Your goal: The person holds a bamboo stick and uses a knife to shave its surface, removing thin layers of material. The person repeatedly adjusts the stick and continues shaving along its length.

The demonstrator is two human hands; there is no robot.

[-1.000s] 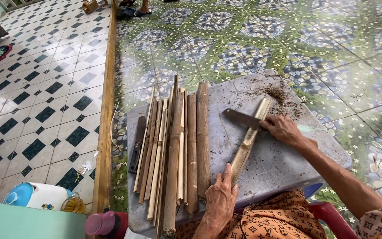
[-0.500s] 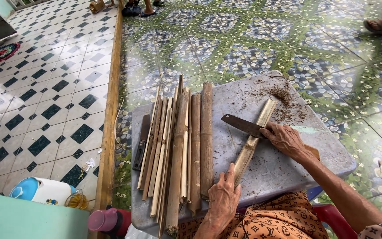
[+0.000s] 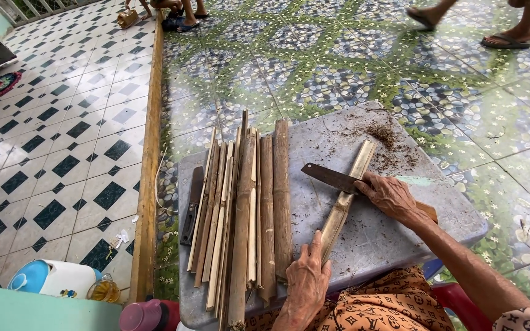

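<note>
The right hand (image 3: 391, 196) grips a knife (image 3: 329, 178) by its wooden handle, the dark blade laid across a split bamboo strip (image 3: 345, 199) on the grey bench (image 3: 369, 239). The left hand (image 3: 307, 282) is closed on the strip's near end — thumb on top, it seems. Just left of that hand lies a bundle of bamboo slats (image 3: 246, 214); beyond them, a second dark blade (image 3: 192, 205).

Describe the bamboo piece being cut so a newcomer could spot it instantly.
Start at the grey slab on the green patterned floor. A stack of bamboo strips lies along its left side; right of it, one pale strip lies alone on a slant. Only this one has the left hand at its near end and the right hand's knife across it.
</note>
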